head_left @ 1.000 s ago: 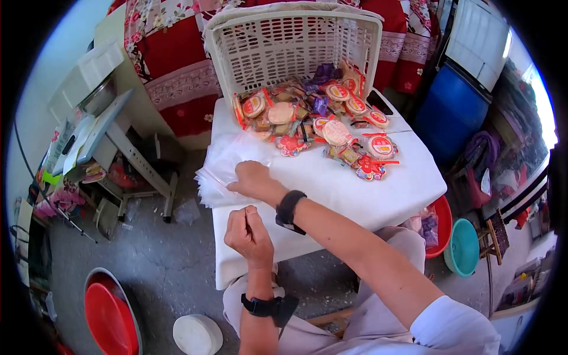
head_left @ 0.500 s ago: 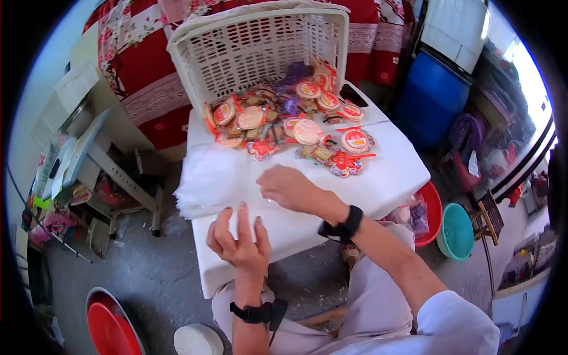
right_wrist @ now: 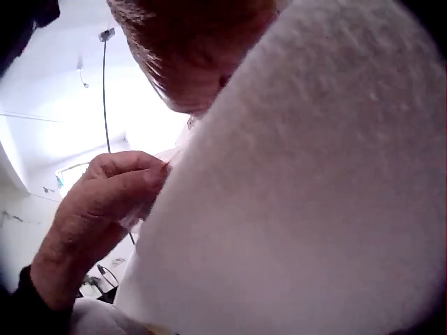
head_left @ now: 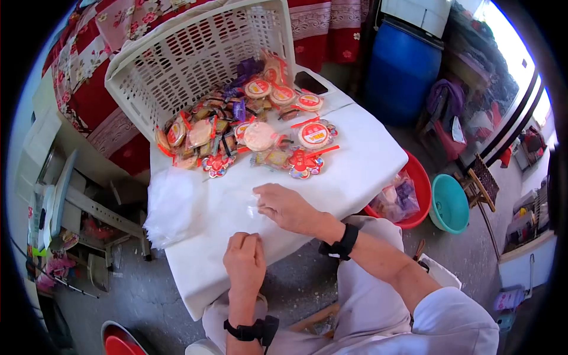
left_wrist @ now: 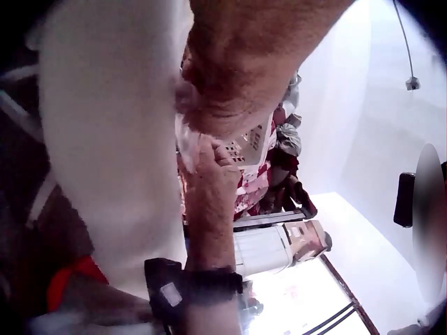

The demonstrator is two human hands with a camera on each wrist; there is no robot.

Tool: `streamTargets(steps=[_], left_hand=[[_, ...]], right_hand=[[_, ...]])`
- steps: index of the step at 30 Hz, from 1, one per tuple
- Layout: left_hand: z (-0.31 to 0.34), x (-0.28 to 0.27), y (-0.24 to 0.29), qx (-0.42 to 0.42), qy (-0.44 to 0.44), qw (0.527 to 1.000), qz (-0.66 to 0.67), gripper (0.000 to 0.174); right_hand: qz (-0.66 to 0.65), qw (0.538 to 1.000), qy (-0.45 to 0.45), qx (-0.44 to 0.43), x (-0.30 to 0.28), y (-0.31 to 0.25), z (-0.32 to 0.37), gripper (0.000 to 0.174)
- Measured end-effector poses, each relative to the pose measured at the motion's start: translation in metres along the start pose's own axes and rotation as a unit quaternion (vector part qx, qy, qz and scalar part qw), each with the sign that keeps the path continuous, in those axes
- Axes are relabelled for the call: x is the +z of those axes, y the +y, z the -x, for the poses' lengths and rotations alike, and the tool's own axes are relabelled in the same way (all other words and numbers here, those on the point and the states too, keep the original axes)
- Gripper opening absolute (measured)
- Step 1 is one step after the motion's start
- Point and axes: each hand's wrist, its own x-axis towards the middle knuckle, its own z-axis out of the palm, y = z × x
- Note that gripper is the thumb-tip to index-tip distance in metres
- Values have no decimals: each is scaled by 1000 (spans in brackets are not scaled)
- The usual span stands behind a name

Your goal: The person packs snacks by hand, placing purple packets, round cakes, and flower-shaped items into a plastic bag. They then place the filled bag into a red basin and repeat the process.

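Sliding away from the bag stack (head_left: 171, 204), our right hand (head_left: 287, 207) now sits mid-table (head_left: 355, 171) on one clear bag (head_left: 236, 202). Our left hand (head_left: 244, 260) has closed its spread fingers at the near edge, so a single bag is out. Left wrist view: right fingertips (left_wrist: 213, 157) bend down, nipping the film. Only the right wrist view shows left fingertips (right_wrist: 150, 174) pinching the bag's corner.
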Motion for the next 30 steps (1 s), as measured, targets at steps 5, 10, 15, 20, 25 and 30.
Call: streamTargets(steps=[5,10,15,20,25,30], left_hand=[[-6,5,13,-131,72,981,126,2],[-6,18,15,-168,107,950,240,3],[-2,27,12,-286,70,900,321,12],[-4,19,6,-337,183,858,342,11],[-3,20,30,-11,165,985,53,7],[-2,34,36,-60,64,995,48,17]], right_hand=[[40,976,9,214,-27,-34,6,30],[-183,918,-98,338,-27,-39,10,35],[-306,870,-77,380,-21,-34,11,32],[-116,923,-147,338,-34,-23,11,25],[95,956,-138,240,-26,-20,17,19],[-4,952,-185,243,-70,3,-1,34]])
